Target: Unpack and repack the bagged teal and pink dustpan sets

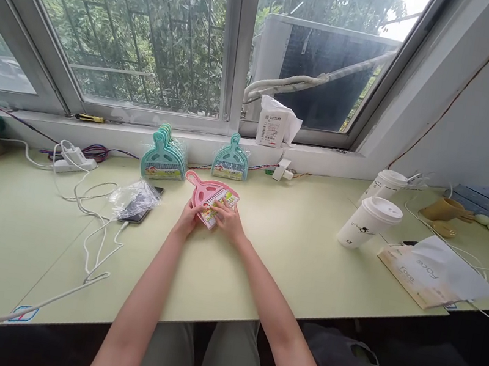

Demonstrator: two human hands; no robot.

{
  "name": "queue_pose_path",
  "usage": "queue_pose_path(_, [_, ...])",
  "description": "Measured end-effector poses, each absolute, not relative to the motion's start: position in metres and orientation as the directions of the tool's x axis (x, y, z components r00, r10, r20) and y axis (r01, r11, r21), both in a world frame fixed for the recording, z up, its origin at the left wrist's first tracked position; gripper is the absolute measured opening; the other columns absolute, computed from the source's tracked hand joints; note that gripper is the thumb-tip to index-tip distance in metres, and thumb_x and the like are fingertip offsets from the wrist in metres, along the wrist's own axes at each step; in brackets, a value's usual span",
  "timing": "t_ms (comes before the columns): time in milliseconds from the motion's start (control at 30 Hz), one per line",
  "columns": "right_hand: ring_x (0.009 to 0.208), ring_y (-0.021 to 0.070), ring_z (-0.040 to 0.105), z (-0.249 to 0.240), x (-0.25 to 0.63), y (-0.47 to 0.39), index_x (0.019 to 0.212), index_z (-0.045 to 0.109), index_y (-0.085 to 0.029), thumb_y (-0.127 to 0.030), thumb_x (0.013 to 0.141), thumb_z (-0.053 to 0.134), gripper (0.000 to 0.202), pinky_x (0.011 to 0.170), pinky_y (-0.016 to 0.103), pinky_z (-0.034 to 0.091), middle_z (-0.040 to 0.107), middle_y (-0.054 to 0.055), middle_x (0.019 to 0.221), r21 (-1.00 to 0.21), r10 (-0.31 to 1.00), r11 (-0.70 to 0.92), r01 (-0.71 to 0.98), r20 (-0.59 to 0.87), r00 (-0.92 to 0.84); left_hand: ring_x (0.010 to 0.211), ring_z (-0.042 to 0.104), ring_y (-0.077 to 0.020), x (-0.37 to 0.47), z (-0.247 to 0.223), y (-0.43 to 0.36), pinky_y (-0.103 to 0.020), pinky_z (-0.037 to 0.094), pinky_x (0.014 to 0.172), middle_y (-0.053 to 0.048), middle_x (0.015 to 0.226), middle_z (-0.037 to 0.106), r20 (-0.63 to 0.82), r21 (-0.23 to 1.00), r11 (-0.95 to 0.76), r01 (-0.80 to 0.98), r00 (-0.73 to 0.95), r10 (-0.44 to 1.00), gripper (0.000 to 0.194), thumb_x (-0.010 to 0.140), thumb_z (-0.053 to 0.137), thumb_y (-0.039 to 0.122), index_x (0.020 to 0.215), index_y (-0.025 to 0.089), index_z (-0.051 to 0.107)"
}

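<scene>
Before the window, over a pale-green table (258, 272), the left hand (187, 218) is gripping the near-left edge of a pink dustpan set (212, 188) while the right hand (230, 221) is holding its labelled front, fingers bent. Around it, a teal dustpan stack (164, 156) is standing at ten o'clock, a single teal dustpan (232, 157) just past twelve, and a white cup (368, 224) at three.

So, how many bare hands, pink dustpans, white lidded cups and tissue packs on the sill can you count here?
Bare hands: 2, left hand and right hand
Pink dustpan: 1 visible
White lidded cups: 2
Tissue pack: 1
Total: 6
</scene>
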State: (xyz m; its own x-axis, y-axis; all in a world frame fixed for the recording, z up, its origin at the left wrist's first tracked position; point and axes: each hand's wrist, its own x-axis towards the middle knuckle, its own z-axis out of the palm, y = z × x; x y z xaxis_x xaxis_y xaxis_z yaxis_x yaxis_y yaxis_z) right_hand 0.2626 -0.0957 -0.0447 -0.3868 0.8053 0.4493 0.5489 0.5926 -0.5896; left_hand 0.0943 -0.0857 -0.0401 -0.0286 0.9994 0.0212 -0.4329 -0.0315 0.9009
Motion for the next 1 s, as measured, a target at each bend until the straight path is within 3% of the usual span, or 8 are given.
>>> queue_pose_path(200, [0.143, 0.0238, 0.024, -0.044, 0.266, -0.089, 0.122, 0.060, -0.032, -0.017, 0.084, 0.047, 0.043, 0.113, 0.061, 0.001, 0.043, 0.002, 0.146, -0.713, 0.860, 0.509, 0.482, 0.433, -0.268, 0.110, 0.061, -0.0292, 0.095, -0.043, -0.086, -0.043, 0.051, 0.094, -0.012, 0.118, 0.064, 0.039, 0.888, -0.042, -0.458, -0.017, 0.999, 0.070, 0.058, 0.071, 0.010, 0.124, 0.017, 0.050])
queue_pose_path(333, [0.142, 0.0231, 0.024, -0.048, 0.264, -0.085, 0.141, 0.037, -0.024, -0.029, 0.081, 0.058, 0.064, 0.114, 0.048, 0.025, 0.024, 0.008, 0.155, -0.936, 0.942, 0.293, 0.195, 0.318, 0.111, 0.112, 0.059, -0.0296, 0.098, -0.044, -0.087, -0.043, 0.051, 0.095, -0.012, 0.121, 0.063, 0.054, 0.890, -0.052, -0.454, -0.010, 0.999, 0.070, 0.058, 0.072, 0.011, 0.124, 0.018, 0.049])
queue_pose_path(467, [0.116, 0.0245, 0.058, -0.053, 0.261, -0.082, 0.126, 0.048, -0.020, -0.031, 0.074, 0.068, 0.057, 0.096, 0.041, 0.050, 0.057, 0.012, 0.131, -0.960, 0.998, -0.029, -0.279, -0.011, -0.066, 0.111, 0.060, -0.0298, 0.105, -0.041, -0.092, -0.043, 0.052, 0.092, -0.012, 0.122, 0.062, 0.062, 0.903, -0.041, -0.428, 0.036, 0.997, 0.073, 0.059, 0.075, 0.012, 0.126, 0.020, 0.047])
queue_pose_path(633, [0.095, 0.0229, 0.069, -0.054, 0.266, -0.080, 0.101, 0.058, -0.019, -0.020, 0.066, 0.075, 0.039, 0.086, 0.040, 0.057, 0.070, 0.008, 0.106, -0.879, 0.994, -0.100, -0.466, -0.068, -0.084, 0.112, 0.058, -0.0303, 0.109, -0.031, -0.096, -0.042, 0.051, 0.090, -0.011, 0.125, 0.060, 0.117, 0.953, -0.072, -0.293, 0.137, 0.984, 0.074, 0.065, 0.076, 0.022, 0.132, 0.023, 0.046])
queue_pose_path(767, [0.092, 0.0224, 0.070, -0.052, 0.276, -0.078, 0.095, 0.059, -0.019, -0.017, 0.063, 0.076, 0.036, 0.083, 0.038, 0.058, 0.072, 0.007, 0.099, -0.870, 0.996, -0.087, -0.485, -0.076, -0.043, 0.118, 0.053, -0.0329, 0.094, -0.023, -0.098, -0.049, 0.040, 0.101, -0.014, 0.113, 0.063, 0.170, 0.977, -0.142, 0.158, -0.179, 0.969, 0.034, 0.086, 0.052, 0.039, 0.109, 0.017, 0.065])
queue_pose_path(833, [0.091, 0.0220, 0.070, -0.053, 0.281, -0.077, 0.095, 0.059, -0.019, -0.016, 0.063, 0.076, 0.036, 0.082, 0.037, 0.059, 0.072, 0.007, 0.098, -0.873, 0.997, -0.078, -0.482, -0.077, -0.021, 0.130, 0.040, -0.0335, 0.080, -0.021, -0.100, -0.050, 0.026, 0.110, -0.016, 0.124, 0.056, 0.355, 0.896, -0.177, 0.408, -0.419, 0.835, 0.034, 0.089, 0.045, 0.035, 0.109, 0.016, 0.065])
queue_pose_path(900, [0.089, 0.0212, 0.070, -0.054, 0.285, -0.076, 0.095, 0.059, -0.019, -0.016, 0.063, 0.075, 0.036, 0.081, 0.036, 0.059, 0.072, 0.006, 0.097, -0.872, 0.997, -0.069, -0.485, -0.078, -0.001, 0.141, 0.020, -0.0322, 0.066, -0.023, -0.101, -0.051, 0.014, 0.114, -0.016, 0.144, 0.038, 0.495, 0.819, -0.142, 0.556, -0.558, 0.667, 0.041, 0.088, 0.045, 0.028, 0.126, 0.017, 0.055])
queue_pose_path(1000, [0.089, 0.0199, 0.070, -0.054, 0.288, -0.076, 0.097, 0.058, -0.019, -0.017, 0.064, 0.074, 0.037, 0.082, 0.035, 0.058, 0.072, 0.006, 0.098, -0.867, 0.998, -0.040, -0.497, -0.054, 0.014, 0.145, 0.005, -0.0308, 0.053, -0.032, -0.098, -0.054, 0.006, 0.114, -0.018, 0.154, 0.020, 0.438, 0.837, -0.032, 0.546, -0.634, 0.637, 0.061, 0.083, 0.050, 0.020, 0.142, 0.013, 0.033])
